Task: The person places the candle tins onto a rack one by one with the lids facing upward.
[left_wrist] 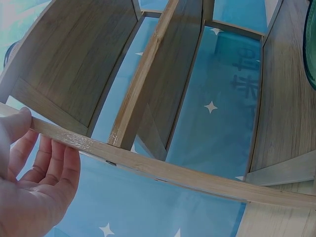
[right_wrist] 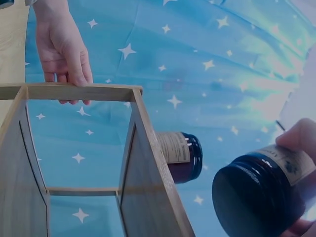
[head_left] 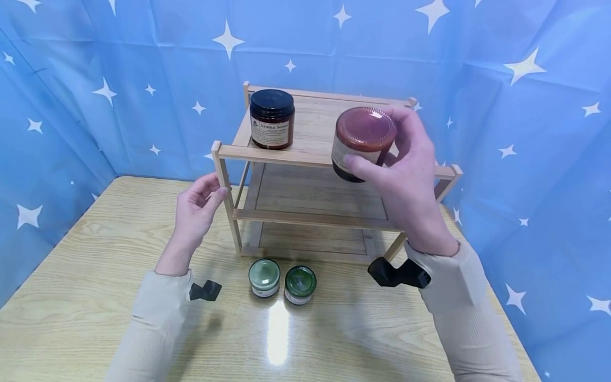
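Observation:
My right hand (head_left: 409, 162) grips an amber candle jar (head_left: 365, 130) upside down, its glass base upward and its black lid (right_wrist: 247, 197) below. The jar is in front of the wooden rack's (head_left: 286, 155) top shelf, overlapping its front rail in the head view. With thumb and fingers, my left hand (head_left: 197, 208) holds the rack's front left post (left_wrist: 128, 160). A second amber jar (head_left: 271, 130), upright with a black lid and a pale label, stands on the left of the top shelf.
Two small green jars, one pale (head_left: 264, 276) and one darker (head_left: 300, 284), stand on the wooden table (head_left: 95, 254) before the rack. Lower shelves (head_left: 315, 196) lie under the top one. A blue curtain (head_left: 162, 63) with white stars hangs behind and at both sides.

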### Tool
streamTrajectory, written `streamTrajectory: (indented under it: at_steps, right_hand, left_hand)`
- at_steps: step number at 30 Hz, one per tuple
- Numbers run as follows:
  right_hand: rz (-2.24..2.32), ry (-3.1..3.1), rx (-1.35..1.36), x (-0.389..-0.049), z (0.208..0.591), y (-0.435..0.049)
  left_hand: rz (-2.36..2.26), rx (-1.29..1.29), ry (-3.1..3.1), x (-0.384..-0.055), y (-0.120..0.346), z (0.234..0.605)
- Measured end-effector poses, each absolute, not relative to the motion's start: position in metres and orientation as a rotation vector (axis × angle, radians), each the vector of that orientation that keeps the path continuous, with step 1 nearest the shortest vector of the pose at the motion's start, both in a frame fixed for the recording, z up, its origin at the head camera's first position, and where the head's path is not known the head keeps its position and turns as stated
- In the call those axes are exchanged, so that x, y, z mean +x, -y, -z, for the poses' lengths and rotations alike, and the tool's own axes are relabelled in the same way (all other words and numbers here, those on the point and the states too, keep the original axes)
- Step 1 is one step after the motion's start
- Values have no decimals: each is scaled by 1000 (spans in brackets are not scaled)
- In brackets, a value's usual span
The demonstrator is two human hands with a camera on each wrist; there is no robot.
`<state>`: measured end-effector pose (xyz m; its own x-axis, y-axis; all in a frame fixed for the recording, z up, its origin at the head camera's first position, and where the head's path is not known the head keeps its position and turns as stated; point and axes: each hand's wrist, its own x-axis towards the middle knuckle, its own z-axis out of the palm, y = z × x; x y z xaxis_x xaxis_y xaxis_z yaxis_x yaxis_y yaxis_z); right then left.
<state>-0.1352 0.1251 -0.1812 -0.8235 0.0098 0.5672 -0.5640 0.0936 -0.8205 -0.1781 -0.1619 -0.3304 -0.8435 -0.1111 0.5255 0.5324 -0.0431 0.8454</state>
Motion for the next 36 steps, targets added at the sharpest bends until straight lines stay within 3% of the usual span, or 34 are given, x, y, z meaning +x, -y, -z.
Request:
streamTrajectory:
  at_steps: [15,36]
  right_hand:
    - [-1514,2098,539,-163,168,-118]
    - [-1475,2216,529,-193,168,-118]
  left_hand:
    - [1947,-457,1793,-178,162,330]
    - [1945,-466,1793,-179,162,330]
